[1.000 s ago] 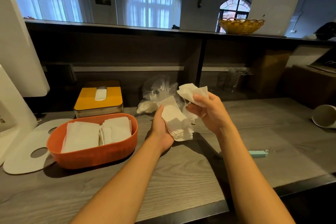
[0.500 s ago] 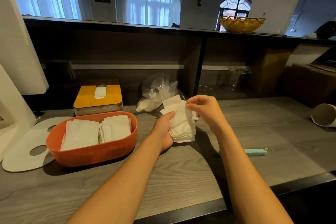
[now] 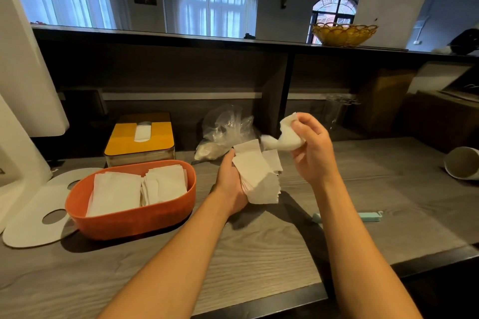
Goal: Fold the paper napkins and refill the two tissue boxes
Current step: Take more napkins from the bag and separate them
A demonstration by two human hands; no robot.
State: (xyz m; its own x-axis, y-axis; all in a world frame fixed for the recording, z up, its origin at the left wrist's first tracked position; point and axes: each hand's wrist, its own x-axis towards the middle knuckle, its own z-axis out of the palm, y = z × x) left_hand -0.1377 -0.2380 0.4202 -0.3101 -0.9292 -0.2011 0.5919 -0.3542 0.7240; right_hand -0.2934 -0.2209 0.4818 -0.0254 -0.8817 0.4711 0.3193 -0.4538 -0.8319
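Note:
My left hand (image 3: pixel 232 184) holds a stack of white paper napkins (image 3: pixel 256 176) above the grey wooden counter. My right hand (image 3: pixel 312 149) is raised to the right of the stack and pinches a single napkin (image 3: pixel 286 137), which curls loosely. An open orange tissue box (image 3: pixel 129 220) stands to the left with two piles of folded napkins (image 3: pixel 140 189) inside. Behind it sits a second tissue box with a yellow lid (image 3: pixel 141 138), a tissue showing in its slot.
A white oval lid with holes (image 3: pixel 39 212) lies left of the orange box. A crumpled clear plastic bag (image 3: pixel 225 132) sits behind my hands. A mint-green clip (image 3: pixel 347 217) lies right of my arms. A tipped paper cup (image 3: pixel 462 163) rests far right. Dark shelving rises behind.
My right hand went down to the stack, then lifted up and right, pulling a single napkin away. My left hand kept hold of the stack.

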